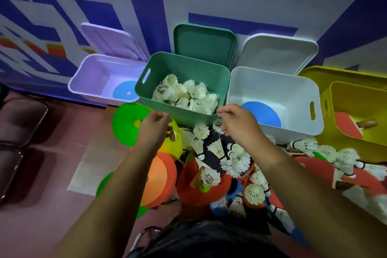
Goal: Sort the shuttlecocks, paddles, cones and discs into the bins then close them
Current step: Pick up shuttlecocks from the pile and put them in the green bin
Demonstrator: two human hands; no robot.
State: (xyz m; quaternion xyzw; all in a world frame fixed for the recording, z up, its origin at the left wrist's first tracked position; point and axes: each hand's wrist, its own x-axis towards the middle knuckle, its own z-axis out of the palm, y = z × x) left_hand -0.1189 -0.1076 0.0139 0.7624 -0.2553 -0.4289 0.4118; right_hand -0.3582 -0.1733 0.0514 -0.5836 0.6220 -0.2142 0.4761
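Four open bins stand in a row against the wall. The lilac bin (90,81) holds a blue disc (125,92). The green bin (159,94) holds several white shuttlecocks (188,94). A blue round piece (263,114) lies in the white bin (272,84), and a red paddle (346,124) in the yellow bin (360,94). My left hand (156,126) hovers at the green bin's near rim, fingers loosely curled, holding nothing. My right hand (238,124) hovers beside it with curled fingers over a loose shuttlecock (218,125); whether it grips that one is unclear.
On the floor below my hands lies a mixed pile: loose shuttlecocks (236,159), a green disc (125,123), an orange disc (159,178), a red paddle (188,188). The lilac lid (113,40), green lid (205,44) and white lid (278,52) lean on the wall. Dark chairs (21,123) stand on the left.
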